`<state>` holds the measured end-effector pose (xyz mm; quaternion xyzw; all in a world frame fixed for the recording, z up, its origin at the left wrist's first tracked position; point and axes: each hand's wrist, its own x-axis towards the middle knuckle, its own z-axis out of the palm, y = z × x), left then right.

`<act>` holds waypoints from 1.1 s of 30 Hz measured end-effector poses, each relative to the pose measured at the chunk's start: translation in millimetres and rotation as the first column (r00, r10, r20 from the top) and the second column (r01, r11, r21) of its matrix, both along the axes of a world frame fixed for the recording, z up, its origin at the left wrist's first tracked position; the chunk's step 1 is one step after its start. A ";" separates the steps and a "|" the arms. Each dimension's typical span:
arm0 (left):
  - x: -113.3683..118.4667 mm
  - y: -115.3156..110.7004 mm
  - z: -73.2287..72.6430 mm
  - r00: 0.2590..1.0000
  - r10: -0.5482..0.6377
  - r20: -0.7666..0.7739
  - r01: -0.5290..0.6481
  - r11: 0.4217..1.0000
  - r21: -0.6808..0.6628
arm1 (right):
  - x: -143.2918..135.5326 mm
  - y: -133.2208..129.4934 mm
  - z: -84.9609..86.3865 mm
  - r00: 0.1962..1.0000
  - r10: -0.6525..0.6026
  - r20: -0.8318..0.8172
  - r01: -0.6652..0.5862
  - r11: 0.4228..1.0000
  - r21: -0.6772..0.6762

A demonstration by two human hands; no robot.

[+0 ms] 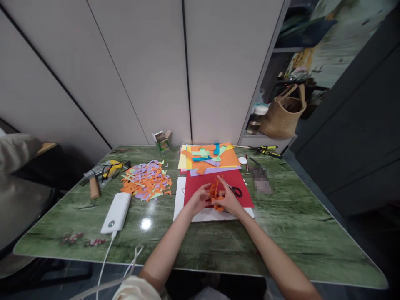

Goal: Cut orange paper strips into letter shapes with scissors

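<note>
Evidently light, floppy, easily torn, orange paper cutout [214, 193]; held over red sheet [239, 179], well in from tabletop's [296, 233] front edge; left hand's [200, 200] and right hand's [230, 201] fingers pinching it; broader strips probably safest hold.

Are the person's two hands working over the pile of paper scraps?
No, the left hand and right hand handle orange paper over the red sheet, right of the scrap pile.

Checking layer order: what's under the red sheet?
A flat white layer shows beyond the left and near edges of the red sheet. Anything beneath its middle is covered; can't tell.
</note>
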<state>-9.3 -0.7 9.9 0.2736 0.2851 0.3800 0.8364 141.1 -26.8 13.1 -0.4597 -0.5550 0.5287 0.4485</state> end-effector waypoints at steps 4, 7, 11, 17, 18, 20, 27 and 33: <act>-1.3 0.5 0.6 1.000 -0.020 -0.001 0.020 1.000 -0.021 | 2.2 -2.0 2.0 0.998 0.050 0.042 -0.050 0.999 0.016; -0.6 0.1 1.0 0.996 -0.022 -0.082 0.024 1.000 0.019 | 3.6 -3.6 3.5 0.989 0.116 0.090 -0.119 0.992 0.034; 0.1 -0.2 2.0 0.993 -0.016 -0.121 0.021 0.999 0.034 | 4.3 -4.1 2.7 0.981 0.153 0.120 -0.160 0.986 0.051; -2.5 -1.9 10.9 0.997 -0.035 -0.071 0.035 0.999 0.006 | 3.8 -4.1 3.4 0.973 0.183 0.139 -0.191 0.980 0.051; -2.2 -2.5 12.4 0.997 -0.017 -0.074 0.019 1.000 0.020 | 3.4 -4.4 4.2 0.973 0.191 0.131 -0.199 0.979 0.051; -0.8 -3.7 14.1 0.997 0.008 -0.076 -0.005 0.999 0.049 | 2.5 -5.0 5.8 0.973 0.204 0.111 -0.211 0.976 0.052; 0.0 -0.8 5.9 0.996 0.010 -0.093 -0.005 0.999 0.046 | 1.9 -5.3 5.2 0.981 0.169 0.096 -0.174 0.983 0.053; -6.7 6.9 -4.0 0.984 0.141 -0.107 -0.142 0.990 0.000 | 3.3 -0.2 1.4 0.995 -0.042 0.093 0.034 0.995 0.095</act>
